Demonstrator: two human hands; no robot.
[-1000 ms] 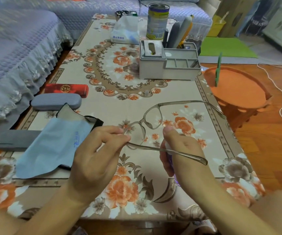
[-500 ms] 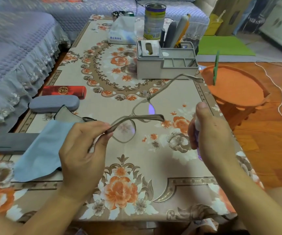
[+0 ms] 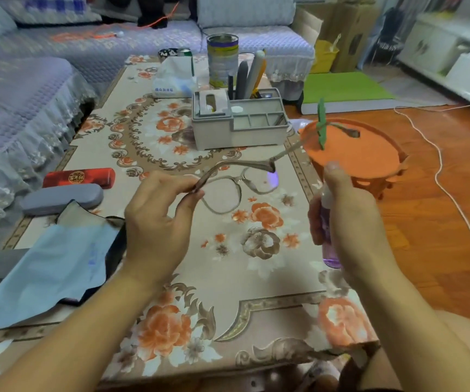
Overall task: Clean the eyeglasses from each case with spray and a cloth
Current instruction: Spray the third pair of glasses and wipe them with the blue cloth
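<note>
Left hand [image 3: 157, 222] pinches eyeglasses [image 3: 236, 190]; right hand [image 3: 344, 210] grips spray bottle [image 3: 328, 236]. Blue cloth [image 3: 49, 275], grey case [image 3: 61, 198], red case [image 3: 79, 177] left.

Left hand [image 3: 157, 222] pinches the eyeglasses [image 3: 228, 190] above the table [image 3: 256, 278]; right hand [image 3: 347, 210] grips the purple spray bottle [image 3: 328, 250]

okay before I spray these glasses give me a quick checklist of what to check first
1. Glasses held firmly: ok, left hand pinches one temple.
2. Spray bottle gripped: ok, right hand wraps it, a fingertip on top.
3. Nozzle aimed at a lens: cannot tell, the hand hides it.
4. Liquid left in the bottle: ok, purple shows at the bottom.
5. Cloth within reach: ok, blue cloth lies flat beside the left forearm.
6. Other cases closed and out of the spray's way: ok, red case and grey case sit far left.
</note>
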